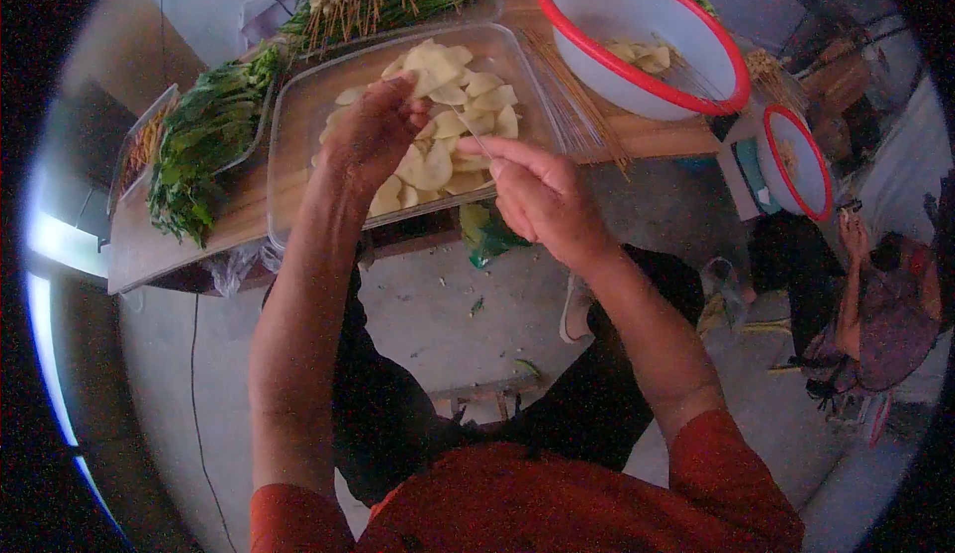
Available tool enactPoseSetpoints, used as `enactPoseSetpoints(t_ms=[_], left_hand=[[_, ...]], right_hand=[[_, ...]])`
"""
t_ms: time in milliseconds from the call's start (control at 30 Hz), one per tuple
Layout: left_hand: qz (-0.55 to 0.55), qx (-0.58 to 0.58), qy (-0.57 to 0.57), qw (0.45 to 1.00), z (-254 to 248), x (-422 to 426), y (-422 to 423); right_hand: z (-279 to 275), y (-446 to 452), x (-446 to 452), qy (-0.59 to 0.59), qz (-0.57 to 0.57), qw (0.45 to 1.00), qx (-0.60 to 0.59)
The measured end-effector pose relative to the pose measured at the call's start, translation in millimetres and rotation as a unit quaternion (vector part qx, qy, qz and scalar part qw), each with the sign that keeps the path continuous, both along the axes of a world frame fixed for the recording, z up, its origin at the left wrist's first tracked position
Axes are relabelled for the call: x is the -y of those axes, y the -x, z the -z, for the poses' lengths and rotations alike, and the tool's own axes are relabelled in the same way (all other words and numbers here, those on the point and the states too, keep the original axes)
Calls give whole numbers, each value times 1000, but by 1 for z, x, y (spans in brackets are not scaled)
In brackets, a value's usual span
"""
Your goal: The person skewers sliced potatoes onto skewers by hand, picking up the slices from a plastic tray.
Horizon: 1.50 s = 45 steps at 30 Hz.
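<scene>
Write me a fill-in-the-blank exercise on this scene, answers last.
1. The left hand holds a pale slice; a thin skewer is in the ____ hand.
2. The large white basin has a ____ rim.
3. In the picture, leafy greens lie ____ of the clear tray.
Missing words: right; red; left.

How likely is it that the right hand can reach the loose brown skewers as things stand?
Probably yes: the brown skewers lie uncovered beside the tray, near the right hand, with nothing apparent between, though that hand holds a thin skewer.
</scene>
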State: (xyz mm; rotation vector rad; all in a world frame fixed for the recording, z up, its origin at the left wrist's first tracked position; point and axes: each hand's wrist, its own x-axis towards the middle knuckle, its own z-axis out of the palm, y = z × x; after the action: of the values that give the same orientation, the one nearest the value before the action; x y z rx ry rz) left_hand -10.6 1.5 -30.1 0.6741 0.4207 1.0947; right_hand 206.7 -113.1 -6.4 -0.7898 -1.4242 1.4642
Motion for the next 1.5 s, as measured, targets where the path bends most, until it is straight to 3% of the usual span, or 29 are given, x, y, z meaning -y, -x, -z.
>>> enactPoseSetpoints(t_ms=[67, 100, 167, 233, 300, 333, 400, 1433, 1500], left_hand=[[-125, -93, -27, 987, 27, -22, 13], [-125, -94, -27, 987, 22, -23, 24], [12, 46, -21, 999, -2, -21, 42], [2, 49, -46, 998, -14, -3, 34], [101, 25, -105, 989, -17, 4, 29], [101, 25, -105, 989, -20, 10, 21], [-116, -111, -66, 985, -26, 21, 3], [-126, -127, -69, 981, -25, 22, -1], [-101, -202, -120, 967, -14, 13, 2]], right_hand=[[-3, -1, 3, 6, -10, 1000, -5], [-4, -2, 5, 12, -20, 1000, -10], [-5, -4, 7, 5, -17, 1000, 7], [-6, -5, 10, -3, -14, 1000, 24], [-9, -4, 12, 34, -11, 999, -2], [-6, -3, 11, 34, -12, 999, -1], [-2, -3, 9, -6, 1, 1000, -13], [5, -2, 4, 52, -28, 997, -47], [7, 0, 3, 46, -25, 997, -65]])
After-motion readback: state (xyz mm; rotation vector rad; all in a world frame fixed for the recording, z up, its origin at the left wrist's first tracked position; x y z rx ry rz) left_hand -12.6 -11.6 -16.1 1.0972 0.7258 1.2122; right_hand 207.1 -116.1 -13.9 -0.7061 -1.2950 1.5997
